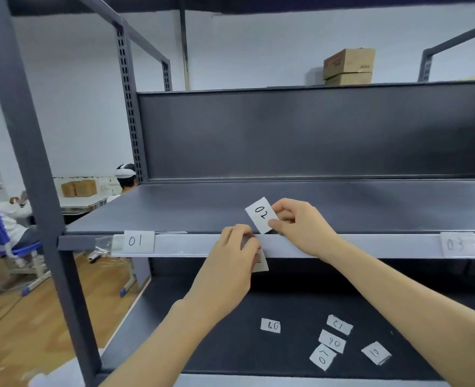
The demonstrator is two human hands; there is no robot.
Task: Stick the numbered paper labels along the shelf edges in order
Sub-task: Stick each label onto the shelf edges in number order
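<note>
My right hand (295,223) pinches a white paper label marked 02 (262,215), tilted, just above the shelf's pale front edge strip (191,245). Just left of it, my left hand (232,254) has its fingers curled at the strip, and the corner of another paper (262,263) shows beneath that hand. Label 01 (138,241) sits in the strip at the left, and label 03 (457,244) sits in it at the far right. Several loose numbered labels (331,342) lie on the lower shelf (203,344).
A grey upright post (35,191) stands at the left. Cardboard boxes (348,67) sit on top of the shelf unit behind. At the left, two seated people (4,219) and a blue chair are on the wooden floor.
</note>
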